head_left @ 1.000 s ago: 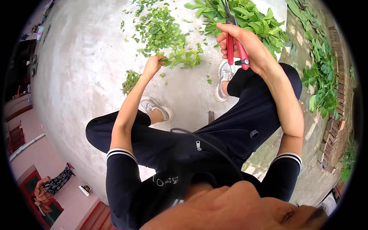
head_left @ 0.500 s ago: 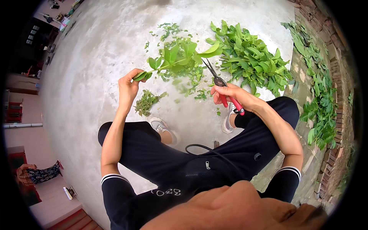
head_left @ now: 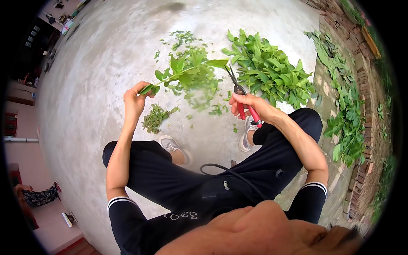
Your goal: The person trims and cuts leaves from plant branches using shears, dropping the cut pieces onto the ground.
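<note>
My left hand pinches one end of a leafy green cutting, which stretches out to the right above the concrete. In my right hand are pruning shears with red handles and dark, narrow blades. The blades point up and away, their tips close to the leaf at the cutting's far end. Whether they touch that leaf I cannot tell. Clipped leaf pieces lie scattered on the ground below the cutting. Closer to my left foot sits a small heap of trimmed stems.
A large pile of leafy cuttings lies on the concrete to the right. Beyond it, more leafy branches line the ground beside stacked bricks. A black cable loops over my lap. Another person is at the far left.
The view has shifted slightly, so the scene sits a little further left. The cutting's far end sits slightly lower relative to the blade tips. Both hands keep their hold.
</note>
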`<state>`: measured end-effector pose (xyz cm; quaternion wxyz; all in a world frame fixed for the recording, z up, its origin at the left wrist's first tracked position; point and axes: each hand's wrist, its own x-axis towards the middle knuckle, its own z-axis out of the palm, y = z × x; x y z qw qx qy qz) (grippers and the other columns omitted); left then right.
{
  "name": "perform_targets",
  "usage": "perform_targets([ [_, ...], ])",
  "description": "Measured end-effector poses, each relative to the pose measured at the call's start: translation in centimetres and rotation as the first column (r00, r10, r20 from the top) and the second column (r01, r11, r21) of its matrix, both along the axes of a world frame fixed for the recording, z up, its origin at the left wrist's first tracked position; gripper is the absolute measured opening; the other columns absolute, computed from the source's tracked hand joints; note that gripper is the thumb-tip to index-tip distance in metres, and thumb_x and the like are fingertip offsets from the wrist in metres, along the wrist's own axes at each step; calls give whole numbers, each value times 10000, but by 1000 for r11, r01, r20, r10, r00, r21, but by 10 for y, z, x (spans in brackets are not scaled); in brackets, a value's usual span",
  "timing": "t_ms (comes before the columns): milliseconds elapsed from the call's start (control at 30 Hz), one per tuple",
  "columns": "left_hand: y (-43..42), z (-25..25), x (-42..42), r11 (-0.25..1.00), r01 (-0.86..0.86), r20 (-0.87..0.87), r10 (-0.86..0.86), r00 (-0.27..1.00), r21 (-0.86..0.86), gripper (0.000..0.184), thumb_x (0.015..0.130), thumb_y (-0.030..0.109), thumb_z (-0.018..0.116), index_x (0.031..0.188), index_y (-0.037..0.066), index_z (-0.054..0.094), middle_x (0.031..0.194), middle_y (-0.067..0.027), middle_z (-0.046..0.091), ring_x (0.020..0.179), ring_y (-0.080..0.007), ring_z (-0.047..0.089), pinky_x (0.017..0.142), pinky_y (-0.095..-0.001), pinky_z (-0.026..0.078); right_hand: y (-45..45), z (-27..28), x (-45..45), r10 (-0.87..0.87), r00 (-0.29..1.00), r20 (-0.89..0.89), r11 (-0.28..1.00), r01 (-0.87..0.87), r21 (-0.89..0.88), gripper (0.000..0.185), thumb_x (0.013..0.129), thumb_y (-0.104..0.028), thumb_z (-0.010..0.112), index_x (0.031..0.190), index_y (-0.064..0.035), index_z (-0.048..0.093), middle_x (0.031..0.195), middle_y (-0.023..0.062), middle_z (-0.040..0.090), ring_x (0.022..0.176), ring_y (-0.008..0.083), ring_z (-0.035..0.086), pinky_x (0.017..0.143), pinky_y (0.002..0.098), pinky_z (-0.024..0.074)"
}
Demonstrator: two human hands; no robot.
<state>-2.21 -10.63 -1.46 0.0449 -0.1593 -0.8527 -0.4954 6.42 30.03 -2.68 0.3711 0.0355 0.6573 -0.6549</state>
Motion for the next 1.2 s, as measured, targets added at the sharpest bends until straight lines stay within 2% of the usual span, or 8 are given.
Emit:
perform_targets([
  [233,-9,-9,-8,993,40,111,-52,992,111,139,888,-106,585,898,-17,691,777,-41,704,716,-113,654,734,-261,518,2,-6,0,26,1000,-18,1000,-26,0,519,1027,-518,517,1154,-21,597,940,68,650,821,157,590,748,296,474],
  [433,-6,-14,-7,979,197,261,-204,943,54,163,889,-126,564,901,-18,685,773,-39,700,713,-106,644,709,-263,518,7,-10,0,30,997,-65,1000,-30,5,541,1040,-522,483,1209,-18,582,975,60,633,883,151,580,784,293,466],
  [567,-4,-17,-5,973,231,303,-214,929,-20,149,892,-123,563,890,-27,677,743,-31,672,679,-99,621,656,-263,510,7,-8,0,1,991,-136,1000,-5,-27,549,1048,-527,461,1231,-22,572,990,45,617,923,138,561,821,293,457],
  [800,-12,-18,-7,971,237,427,-207,880,-17,183,908,-113,543,911,-26,703,722,-10,645,617,-83,565,582,-265,479,3,-3,5,-47,982,-184,997,33,-76,574,1048,-563,430,1238,-40,572,985,26,597,927,120,548,836,282,452],
  [900,-12,-19,-4,974,224,466,-184,866,-32,200,909,-109,539,934,-23,718,715,0,638,604,-75,552,553,-257,460,2,0,6,-27,972,-233,999,19,-35,591,1046,-580,416,1240,-41,566,993,25,591,933,111,540,833,270,447],
  [1033,-14,-20,-4,966,242,478,-171,862,-90,228,895,-111,532,953,-15,730,706,5,638,590,-71,543,540,-254,451,1,6,7,-16,960,-280,992,50,117,616,1033,-609,425,1148,-29,598,885,38,598,807,115,548,741,260,460],
  [1100,-15,-19,-4,961,253,475,-172,863,-111,241,886,-114,528,955,-11,734,703,4,639,586,-70,540,539,-253,450,-3,18,8,6,952,-306,968,72,241,642,1023,-621,443,1027,-11,642,758,47,591,684,124,554,650,261,466],
  [1200,-18,-16,-5,959,253,473,-164,866,-131,249,878,-113,525,955,-8,737,703,3,640,584,-68,539,536,-252,447,-6,24,7,-4,973,-231,946,79,316,692,1006,-635,471,811,4,655,566,40,512,504,143,506,522,280,446],
])
